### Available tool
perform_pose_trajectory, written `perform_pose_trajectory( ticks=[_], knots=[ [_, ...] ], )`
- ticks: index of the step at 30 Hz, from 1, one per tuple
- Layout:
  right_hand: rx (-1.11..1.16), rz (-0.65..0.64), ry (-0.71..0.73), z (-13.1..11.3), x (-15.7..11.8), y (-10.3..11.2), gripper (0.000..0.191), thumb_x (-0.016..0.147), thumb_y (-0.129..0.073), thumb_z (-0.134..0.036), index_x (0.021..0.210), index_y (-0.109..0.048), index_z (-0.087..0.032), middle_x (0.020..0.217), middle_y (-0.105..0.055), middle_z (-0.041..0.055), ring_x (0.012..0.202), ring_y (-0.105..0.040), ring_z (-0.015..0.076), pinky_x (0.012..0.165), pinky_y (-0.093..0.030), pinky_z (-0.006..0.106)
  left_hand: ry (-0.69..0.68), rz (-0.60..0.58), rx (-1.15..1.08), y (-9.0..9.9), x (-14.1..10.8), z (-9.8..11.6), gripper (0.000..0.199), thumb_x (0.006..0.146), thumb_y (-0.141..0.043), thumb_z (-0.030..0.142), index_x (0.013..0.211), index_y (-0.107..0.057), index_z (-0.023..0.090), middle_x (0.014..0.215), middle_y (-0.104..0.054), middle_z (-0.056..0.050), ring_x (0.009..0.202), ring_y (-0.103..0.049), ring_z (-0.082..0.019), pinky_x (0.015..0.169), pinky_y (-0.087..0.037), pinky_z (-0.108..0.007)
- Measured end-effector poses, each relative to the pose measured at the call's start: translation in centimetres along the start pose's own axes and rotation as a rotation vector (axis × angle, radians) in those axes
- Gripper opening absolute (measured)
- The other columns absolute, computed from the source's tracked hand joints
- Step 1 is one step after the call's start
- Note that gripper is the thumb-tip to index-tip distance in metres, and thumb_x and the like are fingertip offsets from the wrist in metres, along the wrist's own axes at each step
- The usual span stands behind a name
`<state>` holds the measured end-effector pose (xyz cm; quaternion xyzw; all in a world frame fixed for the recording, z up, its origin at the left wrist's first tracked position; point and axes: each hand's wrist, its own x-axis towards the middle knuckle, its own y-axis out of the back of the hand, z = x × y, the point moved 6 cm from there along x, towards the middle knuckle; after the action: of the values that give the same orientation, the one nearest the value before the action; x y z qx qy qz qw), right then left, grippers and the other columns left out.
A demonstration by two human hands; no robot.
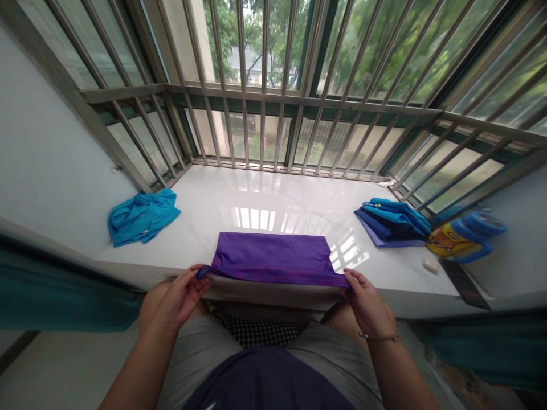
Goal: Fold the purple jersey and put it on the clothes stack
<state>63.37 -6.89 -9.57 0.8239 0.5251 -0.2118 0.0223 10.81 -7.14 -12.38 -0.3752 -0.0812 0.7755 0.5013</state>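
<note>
The purple garment (273, 259) lies flat on the white sill (265, 193), at 12 o'clock from both hands, its long axis running from 9 to 3 along the sill's front edge. The left hand (179, 299) grips its 9 o'clock corner, clamped between thumb and fingers; the right hand (367, 302) clamps the 3 o'clock corner likewise. Neither hand is clearly nearer; they stand well apart, the near hem stretched between them.
</note>
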Motion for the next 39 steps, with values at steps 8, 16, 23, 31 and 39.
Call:
perform_pose_trajectory(
  ticks=[8, 16, 23, 31, 39],
  knots=[
    [-0.089, -0.098, 0.064, -0.4, 7.3, -3.0, 0.05, 0.082, -0.081, -0.047, 0.124, -0.064, -0.027, 0.123, -0.077, 0.0096, 0.107, -0.079, 0.0261, 0.091, -0.068, 0.041, -0.159, -0.009, 0.234, -4.0, 4.0, 0.5, 0.029, 0.096, -0.067, 0.03, 0.124, -0.065, 0.024, 0.14, -0.073, -0.014, 0.137, -0.066, -0.027, 0.116, -0.053, -0.049],
    [-0.993, -0.138, 0.837, 0.6, 6.0, -6.6, 0.058, 0.103, -0.051, -0.048, 0.151, -0.058, -0.016, 0.154, -0.061, 0.0198, 0.149, -0.052, 0.0332, 0.128, -0.04, 0.057, -0.862, -0.175, 1.329, -5.3, 3.9, -1.5, 0.051, 0.105, -0.049, 0.049, 0.145, -0.063, 0.021, 0.163, -0.056, -0.014, 0.156, -0.047, -0.031, 0.132, -0.034, -0.055],
    [-1.634, -0.174, 0.669, 4.4, 6.5, -8.8, 0.066, 0.112, -0.033, -0.047, 0.169, -0.041, -0.016, 0.176, -0.035, 0.0125, 0.165, -0.027, 0.0345, 0.13, -0.028, 0.062, -0.9, -0.172, 1.872, -5.2, 4.8, -4.3, 0.059, 0.109, -0.04, 0.045, 0.161, -0.053, 0.02, 0.173, -0.042, -0.014, 0.16, -0.038, -0.037, 0.128, -0.032, -0.067],
    [-1.72, -0.047, 0.479, 2.0, 10.9, -3.9, 0.067, 0.111, -0.03, -0.049, 0.173, -0.035, -0.022, 0.181, -0.025, 0.0082, 0.165, -0.025, 0.037, 0.128, -0.028, 0.065, -0.76, -0.01, 1.611, -1.1, 7.0, -2.6, 0.068, 0.109, -0.031, 0.053, 0.159, -0.054, 0.014, 0.17, -0.044, -0.022, 0.161, -0.038, -0.036, 0.131, -0.027, -0.063],
    [-1.641, -0.02, 0.471, -3.0, 15.6, 3.4, 0.058, 0.103, -0.051, -0.042, 0.154, -0.058, -0.014, 0.161, -0.055, 0.0237, 0.146, -0.055, 0.0355, 0.117, -0.047, 0.052, -0.741, -0.073, 1.449, -0.6, 6.5, -2.5, 0.061, 0.103, -0.047, 0.058, 0.148, -0.064, 0.021, 0.168, -0.048, -0.021, 0.16, -0.038, -0.038, 0.133, -0.017, -0.063]
  ],
)
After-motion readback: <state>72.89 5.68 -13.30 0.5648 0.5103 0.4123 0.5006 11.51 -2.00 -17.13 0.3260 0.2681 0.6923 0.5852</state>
